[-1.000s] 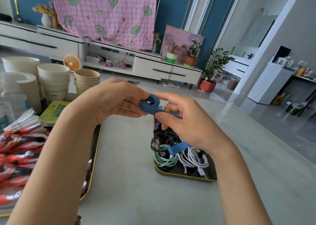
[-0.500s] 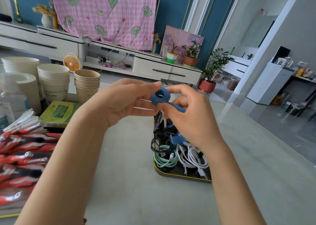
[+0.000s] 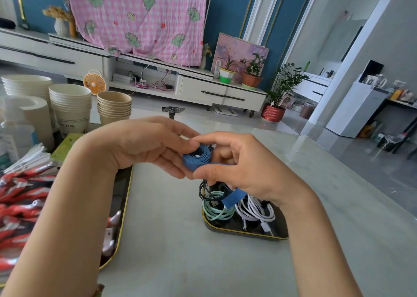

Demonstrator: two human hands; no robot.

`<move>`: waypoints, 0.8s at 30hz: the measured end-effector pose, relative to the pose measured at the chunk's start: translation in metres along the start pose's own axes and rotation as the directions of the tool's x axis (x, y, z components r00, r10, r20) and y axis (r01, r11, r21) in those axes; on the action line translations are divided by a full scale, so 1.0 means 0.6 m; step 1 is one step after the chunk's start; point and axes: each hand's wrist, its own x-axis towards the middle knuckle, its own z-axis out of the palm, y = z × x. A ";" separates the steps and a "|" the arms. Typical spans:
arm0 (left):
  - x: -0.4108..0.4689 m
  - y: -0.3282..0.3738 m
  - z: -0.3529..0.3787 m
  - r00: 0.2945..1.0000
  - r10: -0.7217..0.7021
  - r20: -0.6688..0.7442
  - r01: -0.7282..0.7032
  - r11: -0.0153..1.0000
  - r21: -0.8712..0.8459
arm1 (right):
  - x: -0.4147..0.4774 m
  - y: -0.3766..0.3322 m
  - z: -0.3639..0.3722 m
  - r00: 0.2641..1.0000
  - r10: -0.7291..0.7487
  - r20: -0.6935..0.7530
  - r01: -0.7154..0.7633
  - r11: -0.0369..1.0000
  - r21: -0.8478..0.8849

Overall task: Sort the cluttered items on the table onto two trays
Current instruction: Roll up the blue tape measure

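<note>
A flat blue cable [image 3: 195, 159], wound into a small coil, is held above the table between both hands. My left hand [image 3: 140, 144] pinches the coil from the left with thumb and fingers. My right hand [image 3: 246, 166] grips it from the right, and the cable's loose blue end [image 3: 233, 198] hangs below that hand. Under the hands sits a small dark tray with a gold rim [image 3: 246, 233] holding a mint green cable [image 3: 216, 211], white cables [image 3: 256, 210] and a black cable [image 3: 204, 192]. A larger dark tray [image 3: 123, 203] at the left carries red and white packets [image 3: 20, 208].
Stacks of paper cups [image 3: 70, 107] and brown cups [image 3: 114, 107] stand at the table's back left, with a green box [image 3: 65, 146] and a clear bottle [image 3: 13, 136] beside them. Bare grey tabletop [image 3: 162, 240] lies between the two trays.
Both hands have dropped lower toward the small tray while keeping hold of the blue coil. The coil looks a little larger and flatter than before.
</note>
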 end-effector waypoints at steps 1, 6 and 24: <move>0.002 -0.001 0.002 1.000 0.019 -0.006 -0.019 1.000 -0.018 | -0.001 -0.001 -0.001 1.000 -0.001 -0.027 0.000 1.000 -0.018; 0.032 0.001 0.032 0.981 0.108 -0.161 -0.141 0.968 -0.208 | 0.009 0.004 0.007 0.902 -0.044 -0.428 -0.045 0.980 -0.196; 0.013 0.005 0.023 0.995 0.086 -0.057 -0.090 0.993 -0.078 | 0.001 0.001 -0.005 0.968 -0.002 -0.251 -0.019 0.996 -0.082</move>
